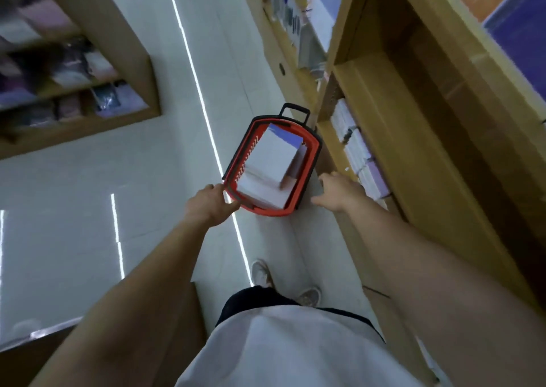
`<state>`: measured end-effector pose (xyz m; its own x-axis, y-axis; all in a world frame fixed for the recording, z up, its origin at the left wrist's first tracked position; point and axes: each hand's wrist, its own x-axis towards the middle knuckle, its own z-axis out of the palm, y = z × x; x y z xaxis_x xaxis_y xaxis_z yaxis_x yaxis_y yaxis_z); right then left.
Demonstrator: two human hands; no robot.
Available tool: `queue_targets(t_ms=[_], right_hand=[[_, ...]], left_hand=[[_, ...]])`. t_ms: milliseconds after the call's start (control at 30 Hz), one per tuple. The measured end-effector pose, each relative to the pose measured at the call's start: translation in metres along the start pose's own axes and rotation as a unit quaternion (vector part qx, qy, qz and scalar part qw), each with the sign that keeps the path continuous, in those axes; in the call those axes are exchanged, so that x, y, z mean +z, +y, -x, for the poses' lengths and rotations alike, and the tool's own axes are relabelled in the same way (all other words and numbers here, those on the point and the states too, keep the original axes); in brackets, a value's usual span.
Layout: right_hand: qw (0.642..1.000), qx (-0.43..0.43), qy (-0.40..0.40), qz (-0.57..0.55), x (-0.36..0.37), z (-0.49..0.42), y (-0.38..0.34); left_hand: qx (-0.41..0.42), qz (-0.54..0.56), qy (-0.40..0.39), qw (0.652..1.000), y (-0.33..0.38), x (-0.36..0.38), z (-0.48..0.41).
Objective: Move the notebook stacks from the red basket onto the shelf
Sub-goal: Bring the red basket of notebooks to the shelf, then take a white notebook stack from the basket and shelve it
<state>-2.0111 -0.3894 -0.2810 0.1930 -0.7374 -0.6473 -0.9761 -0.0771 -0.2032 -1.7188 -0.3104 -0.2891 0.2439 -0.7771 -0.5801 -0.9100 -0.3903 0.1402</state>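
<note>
A red basket (313, 162) with black handles stands on the white tiled floor beside a wooden shelf unit (393, 138). Two white notebook stacks lie in it: a tall one (276, 153) at the far end and a lower one (263, 190) at the near end. My left hand (208, 204) hangs at the basket's near left corner, fingers curled, close to or touching the rim, holding nothing. My right hand (339, 193) hovers just right of the basket, fingers spread and empty. Notebook stacks (359, 150) stand in a row on the low shelf.
Another wooden shelf unit (97, 70) with packaged goods stands across the aisle on the left. Farther down the right side, more stationery (298, 23) fills shelves. My feet (283, 283) stand on the floor behind the basket. The shelf board above the notebook row is bare.
</note>
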Motion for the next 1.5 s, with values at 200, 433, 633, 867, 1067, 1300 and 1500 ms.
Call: queue_targets(t_ms=[200,433,633,867,1067,1300,1500], right_hand=[[0.999,-0.012,-0.009,0.036,-0.004,-0.032,-0.035],[0.999,-0.019,-0.033,0.027,0.003,-0.104,-0.04],[0.998,-0.026,-0.061,0.022,0.026,-0.221,-0.019],[0.998,-0.019,-0.067,0.003,0.093,-0.373,0.011],[0.996,0.031,-0.048,-0.07,0.16,-0.456,0.022],[0.965,0.086,0.009,-0.248,0.202,-0.475,0.006],[0.959,0.063,0.037,-0.272,0.2,-0.478,0.002]], left_hand=[[-0.022,0.016,-0.018,0.999,-0.029,0.008,-0.019],[-0.017,-0.014,-0.007,1.0,-0.025,0.002,-0.088],[-0.036,0.001,-0.004,0.999,-0.006,0.032,-0.198],[-0.034,-0.001,-0.004,0.999,0.026,0.104,-0.345],[-0.017,0.034,0.03,0.999,0.031,0.156,-0.448],[-0.014,0.066,0.028,0.997,0.032,0.202,-0.474],[-0.068,0.101,0.045,0.992,0.026,0.217,-0.435]])
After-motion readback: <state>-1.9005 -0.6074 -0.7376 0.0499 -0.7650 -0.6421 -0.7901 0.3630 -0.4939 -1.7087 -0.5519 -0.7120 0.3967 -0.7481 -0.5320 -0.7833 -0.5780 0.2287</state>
